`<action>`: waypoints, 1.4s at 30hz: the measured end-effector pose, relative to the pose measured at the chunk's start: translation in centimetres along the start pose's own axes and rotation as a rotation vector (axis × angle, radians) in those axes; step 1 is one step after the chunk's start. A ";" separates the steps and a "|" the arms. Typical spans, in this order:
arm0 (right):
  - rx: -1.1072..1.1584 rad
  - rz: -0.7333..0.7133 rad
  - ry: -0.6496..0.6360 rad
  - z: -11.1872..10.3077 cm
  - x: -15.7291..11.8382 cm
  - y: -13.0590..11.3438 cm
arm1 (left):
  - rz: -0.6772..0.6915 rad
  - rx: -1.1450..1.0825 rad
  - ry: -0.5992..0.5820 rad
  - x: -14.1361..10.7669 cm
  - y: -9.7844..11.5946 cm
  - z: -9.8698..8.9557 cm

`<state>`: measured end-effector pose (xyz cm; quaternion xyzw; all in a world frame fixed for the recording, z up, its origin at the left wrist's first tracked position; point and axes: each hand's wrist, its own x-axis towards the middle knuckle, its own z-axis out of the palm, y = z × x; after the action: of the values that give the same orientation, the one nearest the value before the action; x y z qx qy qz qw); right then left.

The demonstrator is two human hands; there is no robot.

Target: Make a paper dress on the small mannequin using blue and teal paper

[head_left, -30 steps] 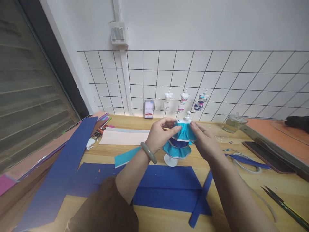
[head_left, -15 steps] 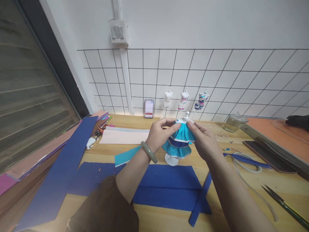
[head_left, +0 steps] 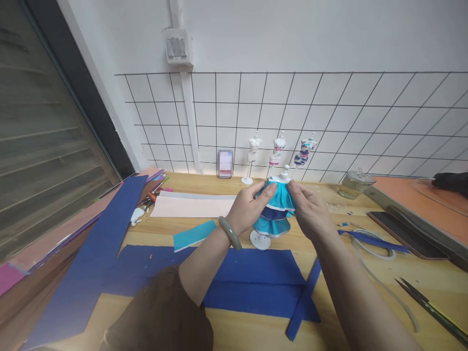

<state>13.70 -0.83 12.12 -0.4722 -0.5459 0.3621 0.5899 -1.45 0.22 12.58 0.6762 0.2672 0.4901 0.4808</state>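
Observation:
A small white dress form (head_left: pixel 286 171) on a round white base (head_left: pixel 260 241) wears a tiered paper dress (head_left: pixel 280 196), turquoise with a dark blue middle band and white edging. My left hand (head_left: pixel 248 204) pinches the dress's upper tier at its left side, thumb in front. On the opposite side, my right hand (head_left: pixel 313 209) pinches the same tier near the top, its fingers partly hidden. Below and to the left lies a turquoise paper strip (head_left: pixel 193 235) with a white edge. Dark blue paper sheets (head_left: pixel 256 265) are spread in front of the base.
Three more dress forms (head_left: pixel 253 148) stand at the wall beside a phone (head_left: pixel 225 163). Open scissors (head_left: pixel 420 297), a white cord (head_left: pixel 402 302), a dark phone (head_left: pixel 405 234) and a glass jar (head_left: pixel 355 184) are on the right. Pale pink paper (head_left: pixel 190 206) and a paper stack (head_left: pixel 32 248) lie left.
Both hands and the top of the dress form have shifted slightly right, making the form stand a little differently. The lower tier has moved right too. Both hands keep their pinch.

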 end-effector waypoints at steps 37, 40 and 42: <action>0.014 -0.003 0.069 -1.4 -0.3 -1.7 | 0.182 0.581 -0.235 -0.5 0.4 0.4; 0.079 0.006 0.073 -1.5 -0.1 -1.5 | 0.239 0.841 -0.112 -0.6 0.0 1.3; 0.107 -0.012 0.094 -1.7 0.2 -1.1 | 0.299 1.000 0.006 -0.7 -0.5 1.7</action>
<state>15.28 -1.26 13.25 -0.4533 -0.5003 0.3647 0.6413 -0.06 -0.77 11.73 0.8526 0.3704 0.3679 0.0230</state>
